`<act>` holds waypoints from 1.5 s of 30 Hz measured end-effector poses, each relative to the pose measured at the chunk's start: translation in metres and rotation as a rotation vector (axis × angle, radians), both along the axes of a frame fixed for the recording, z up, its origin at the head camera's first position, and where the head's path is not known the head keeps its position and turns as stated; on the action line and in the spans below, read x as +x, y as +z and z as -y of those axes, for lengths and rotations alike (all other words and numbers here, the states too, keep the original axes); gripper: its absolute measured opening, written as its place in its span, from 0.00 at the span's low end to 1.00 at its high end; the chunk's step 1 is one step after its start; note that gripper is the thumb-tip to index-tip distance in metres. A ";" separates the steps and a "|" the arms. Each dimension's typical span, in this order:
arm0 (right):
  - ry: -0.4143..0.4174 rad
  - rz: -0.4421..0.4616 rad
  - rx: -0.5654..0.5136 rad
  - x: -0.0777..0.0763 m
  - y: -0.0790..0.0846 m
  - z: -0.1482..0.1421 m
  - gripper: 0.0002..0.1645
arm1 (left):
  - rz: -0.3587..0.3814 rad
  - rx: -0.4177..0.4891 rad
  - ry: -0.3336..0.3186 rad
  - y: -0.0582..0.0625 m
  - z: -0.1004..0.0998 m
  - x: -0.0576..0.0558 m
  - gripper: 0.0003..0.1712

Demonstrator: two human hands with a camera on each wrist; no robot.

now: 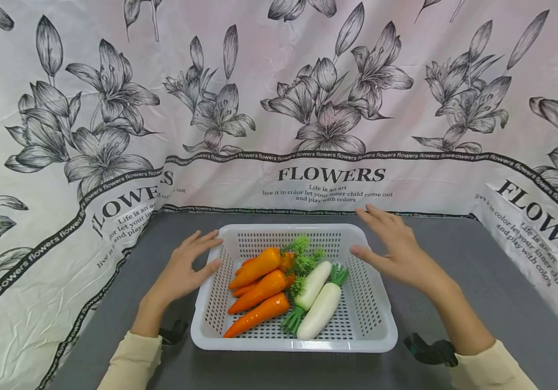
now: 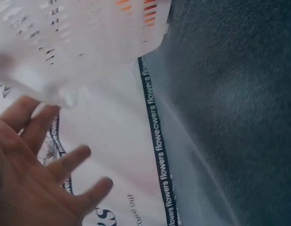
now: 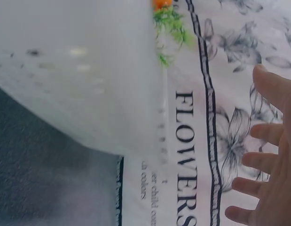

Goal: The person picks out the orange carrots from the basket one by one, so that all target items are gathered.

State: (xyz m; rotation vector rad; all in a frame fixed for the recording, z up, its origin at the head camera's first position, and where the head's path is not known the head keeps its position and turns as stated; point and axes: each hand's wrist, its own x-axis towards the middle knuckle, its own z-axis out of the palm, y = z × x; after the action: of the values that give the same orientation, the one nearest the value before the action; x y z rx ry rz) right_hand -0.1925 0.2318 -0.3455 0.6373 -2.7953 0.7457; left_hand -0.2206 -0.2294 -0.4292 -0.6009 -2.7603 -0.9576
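Note:
A white perforated plastic basket point(image 1: 293, 344) stands on the grey table. Inside it, several orange carrots point(image 1: 259, 292) with frilly green tops point(image 1: 303, 252) lie on the left. Two white radishes point(image 1: 321, 309) with green stems rest to their right. My left hand point(image 1: 186, 268) is at the basket's left rim, fingers spread and fingertips right at the edge; the left wrist view shows this hand point(image 2: 46, 165) beside the basket wall point(image 2: 98, 42). My right hand point(image 1: 395, 252) is raised by the right rim with fingers extended, and in the right wrist view the hand point(image 3: 272, 165) holds nothing.
The grey tabletop point(image 1: 454, 260) extends around the basket. Behind and on both sides hangs a white cloth point(image 1: 327, 189) printed with lilies and lettering. A dark wrist strap point(image 1: 430, 349) sits on the right forearm, another dark strap point(image 1: 174, 331) on the left.

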 end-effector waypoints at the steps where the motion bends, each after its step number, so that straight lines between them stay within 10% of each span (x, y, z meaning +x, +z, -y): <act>1: 0.017 -0.004 0.012 -0.001 0.001 0.003 0.48 | 0.000 0.019 -0.016 -0.001 0.000 -0.001 0.29; 25: 0.364 -0.012 0.205 -0.036 0.020 0.088 0.37 | 0.042 0.145 -0.008 -0.008 -0.003 -0.006 0.28; 45: 0.535 0.118 0.238 -0.060 -0.010 0.147 0.28 | 0.099 0.176 -0.019 -0.007 -0.003 -0.006 0.29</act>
State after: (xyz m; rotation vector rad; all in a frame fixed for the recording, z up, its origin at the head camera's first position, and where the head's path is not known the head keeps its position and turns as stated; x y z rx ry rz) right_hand -0.2525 0.0847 -0.3555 1.4655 -2.8634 0.5411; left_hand -0.2264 -0.2261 -0.4360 -0.5666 -2.7188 -1.2505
